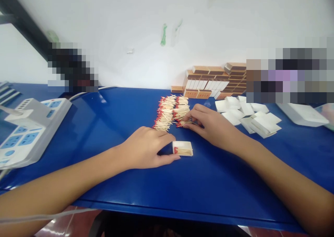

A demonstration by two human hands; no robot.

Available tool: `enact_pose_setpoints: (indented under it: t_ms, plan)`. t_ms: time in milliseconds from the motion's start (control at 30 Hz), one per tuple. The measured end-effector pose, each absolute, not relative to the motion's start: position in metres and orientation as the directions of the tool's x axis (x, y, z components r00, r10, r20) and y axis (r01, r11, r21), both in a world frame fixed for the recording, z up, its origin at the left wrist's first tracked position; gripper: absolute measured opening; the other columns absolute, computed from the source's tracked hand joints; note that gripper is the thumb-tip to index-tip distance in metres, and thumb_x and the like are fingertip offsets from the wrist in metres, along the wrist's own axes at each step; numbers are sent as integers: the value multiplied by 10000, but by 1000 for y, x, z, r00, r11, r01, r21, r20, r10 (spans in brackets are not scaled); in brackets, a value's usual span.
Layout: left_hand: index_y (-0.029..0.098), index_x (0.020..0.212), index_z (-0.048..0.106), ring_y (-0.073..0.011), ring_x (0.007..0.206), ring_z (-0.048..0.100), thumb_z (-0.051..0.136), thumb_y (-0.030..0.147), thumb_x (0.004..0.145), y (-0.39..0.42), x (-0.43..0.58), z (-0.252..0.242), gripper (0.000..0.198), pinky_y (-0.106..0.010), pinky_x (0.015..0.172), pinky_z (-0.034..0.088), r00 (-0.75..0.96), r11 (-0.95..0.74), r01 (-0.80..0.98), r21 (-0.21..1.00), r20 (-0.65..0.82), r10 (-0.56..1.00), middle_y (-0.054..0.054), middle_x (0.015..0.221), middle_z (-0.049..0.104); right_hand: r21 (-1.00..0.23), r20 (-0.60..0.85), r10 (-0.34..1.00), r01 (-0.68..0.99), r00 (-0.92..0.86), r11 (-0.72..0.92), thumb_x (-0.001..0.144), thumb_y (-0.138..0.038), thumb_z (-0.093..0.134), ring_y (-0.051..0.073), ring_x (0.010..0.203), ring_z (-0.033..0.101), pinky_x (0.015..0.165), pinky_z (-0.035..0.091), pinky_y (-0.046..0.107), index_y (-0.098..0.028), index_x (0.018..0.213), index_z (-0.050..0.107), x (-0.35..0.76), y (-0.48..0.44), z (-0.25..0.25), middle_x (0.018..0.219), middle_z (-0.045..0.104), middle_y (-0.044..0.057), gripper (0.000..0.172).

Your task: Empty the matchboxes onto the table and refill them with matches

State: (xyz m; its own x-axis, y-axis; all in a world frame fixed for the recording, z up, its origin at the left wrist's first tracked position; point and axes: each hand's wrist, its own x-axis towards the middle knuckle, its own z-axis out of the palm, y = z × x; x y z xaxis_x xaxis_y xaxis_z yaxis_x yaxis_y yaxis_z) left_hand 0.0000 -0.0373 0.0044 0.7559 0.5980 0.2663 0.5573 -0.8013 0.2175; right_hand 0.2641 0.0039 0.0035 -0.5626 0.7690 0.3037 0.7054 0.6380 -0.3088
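Observation:
A small white matchbox tray (pixel 186 145) lies on the blue table with several red-headed matches (pixel 184 151) along its near side. My left hand (pixel 148 148) has its thumb and fingers at the tray's left end, around its corners. Just beyond are two long piles of matches, a left pile (pixel 165 113) and a right pile (pixel 182 108), red heads pointing left. At the near end of the right pile, my right hand (pixel 206 122) pinches matches between thumb and fingers; how many is hidden.
Several empty white trays (pixel 250 115) lie heaped at the right. Against the wall stand stacked matchboxes (pixel 208 82). At the far left sits a white power strip (pixel 33 132) with a plug and cable. A white container (pixel 301 114) is at the right. The table's front edge (pixel 167 212) runs below.

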Motion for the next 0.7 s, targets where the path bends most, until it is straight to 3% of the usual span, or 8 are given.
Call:
enact_pose_setpoints:
  t_ms: [300,700]
  plan:
    - [202,1088,727,-184,763,742,618,549,990,-37,0,4,377,-294,615,449,754,-800,561,214,267,601,0,875,772,-317,221,809,744,-545,588,1017,-408,630,189,792,597,714,462,337,-214,975,651,266,2,6,1009,602,51,200]
    - [187,1080,749,-154,607,662,657,551,959,-35,0,7,394,-273,561,395,655,-731,649,211,334,678,2,731,729,-371,179,817,732,-548,572,1040,-406,587,168,747,574,685,438,321,-213,933,630,273,3,6,971,589,38,225]
